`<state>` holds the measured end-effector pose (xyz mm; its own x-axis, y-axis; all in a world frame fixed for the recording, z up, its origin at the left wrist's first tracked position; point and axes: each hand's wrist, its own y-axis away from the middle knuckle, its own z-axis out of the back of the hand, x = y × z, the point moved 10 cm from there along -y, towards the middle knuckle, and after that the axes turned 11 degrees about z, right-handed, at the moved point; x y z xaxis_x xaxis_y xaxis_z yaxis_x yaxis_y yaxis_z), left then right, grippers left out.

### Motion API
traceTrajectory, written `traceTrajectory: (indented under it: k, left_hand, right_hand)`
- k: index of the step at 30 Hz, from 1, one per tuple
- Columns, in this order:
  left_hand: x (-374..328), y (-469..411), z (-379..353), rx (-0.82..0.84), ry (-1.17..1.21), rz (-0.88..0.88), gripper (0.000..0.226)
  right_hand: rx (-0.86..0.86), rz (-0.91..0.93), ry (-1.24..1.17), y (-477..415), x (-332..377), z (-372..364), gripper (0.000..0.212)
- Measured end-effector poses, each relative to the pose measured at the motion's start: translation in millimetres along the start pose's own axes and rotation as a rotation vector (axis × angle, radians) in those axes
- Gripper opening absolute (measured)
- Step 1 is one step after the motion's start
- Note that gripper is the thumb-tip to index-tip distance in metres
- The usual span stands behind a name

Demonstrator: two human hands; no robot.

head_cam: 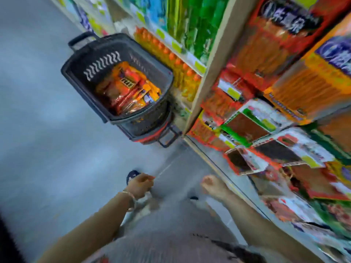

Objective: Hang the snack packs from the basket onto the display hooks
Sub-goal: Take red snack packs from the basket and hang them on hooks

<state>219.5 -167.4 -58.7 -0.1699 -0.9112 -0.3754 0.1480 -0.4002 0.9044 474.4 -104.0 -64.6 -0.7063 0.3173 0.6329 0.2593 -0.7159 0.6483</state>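
A dark shopping basket (76,73) stands on the grey floor beside the shelf end, stacked on other baskets. Several orange and red snack packs (127,88) lie in it. Hanging snack packs on display hooks (281,46) fill the right side. My left hand (141,184) hangs low over the floor with loosely curled fingers and holds nothing that I can see. My right hand (212,185) is also low, near the base of the shelving, its fingers curled; blur hides the details. Both hands are well short of the basket.
Shelves with green and orange drink bottles (182,59) run behind the basket. Boxed snacks (254,126) sit on lower shelves at right. A dark shoe (132,176) shows by my left hand. Grey floor (38,130) spreads to the left.
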Motion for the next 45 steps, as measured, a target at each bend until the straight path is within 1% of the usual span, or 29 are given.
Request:
traceTrajectory:
  k: [2,4,5,7,10,12,14,17,20,25,31,34,37,41,43,45]
  left_hand:
    - [28.8,-6.9,30.4,-0.014,0.003,0.093,0.020]
    - [48.0,-14.7,63.3,-0.049,0.037,0.146,0.016]
    - [51.9,-19.4,81.5,-0.071,0.044,0.148,0.016]
    - [57.8,-30.8,116.7,-0.054,0.127,0.184,0.017]
    - [53.8,-45.7,167.9,-0.041,0.136,0.241,0.011]
    - [41.7,-56.6,198.9,-0.037,0.113,0.222,0.017]
    - [25.7,-66.4,227.9,-0.068,0.086,0.198,0.020]
    - [-1.8,-77.2,260.8,-0.105,0.101,0.146,0.022]
    - [-28.7,-87.4,279.8,-0.112,0.141,0.115,0.024]
    - [-88.9,-113.3,306.5,-0.128,0.218,0.036,0.019]
    - [-171.2,-157.4,330.7,-0.118,0.295,-0.039,0.014]
    - [-205.4,-191.0,340.6,-0.126,0.326,-0.067,0.016]
    - [-228.7,-224.8,349.0,-0.142,0.400,-0.065,0.016]
    - [-244.5,-258.0,357.8,-0.160,0.350,-0.065,0.014]
    - [-245.2,-269.0,361.0,-0.143,0.330,-0.062,0.013]
    - [-245.7,-281.1,362.6,-0.104,0.324,-0.048,0.012]
  right_hand:
    - [0.103,-0.094,0.011,-6.8,2.3,-39.6,0.041]
    - [0.142,-0.166,-0.008,-16.1,12.1,-65.6,0.041]
    - [0.136,-0.190,-0.005,-23.7,20.0,-74.1,0.042]
    - [0.101,-0.211,-0.026,-41.7,38.7,-85.8,0.042]
    - [0.044,-0.221,-0.113,-69.9,69.0,-100.8,0.034]
    - [0.046,-0.222,-0.162,-88.8,90.8,-110.8,0.023]
    - [0.043,-0.203,-0.214,-107.6,115.8,-116.3,0.011]
    - [0.013,-0.141,-0.267,-136.7,159.2,-113.9,0.009]
    - [-0.017,-0.084,-0.346,-166.7,202.8,-107.4,0.011]
    - [0.005,-0.024,-0.390,-228.3,263.4,-93.0,0.008]
    - [0.018,-0.040,-0.369,-318.8,307.7,-70.0,0.007]
    - [-0.007,-0.056,-0.366,-370.8,318.6,-61.8,0.007]
    - [-0.028,-0.119,-0.391,-422.2,319.9,-61.8,0.007]
    - [-0.104,-0.184,-0.415,-478.7,312.4,-63.5,0.004]
    - [-0.173,-0.221,-0.394,-495.4,304.2,-63.8,0.008]
    - [-0.231,-0.272,-0.375,-507.8,294.5,-68.2,0.019]
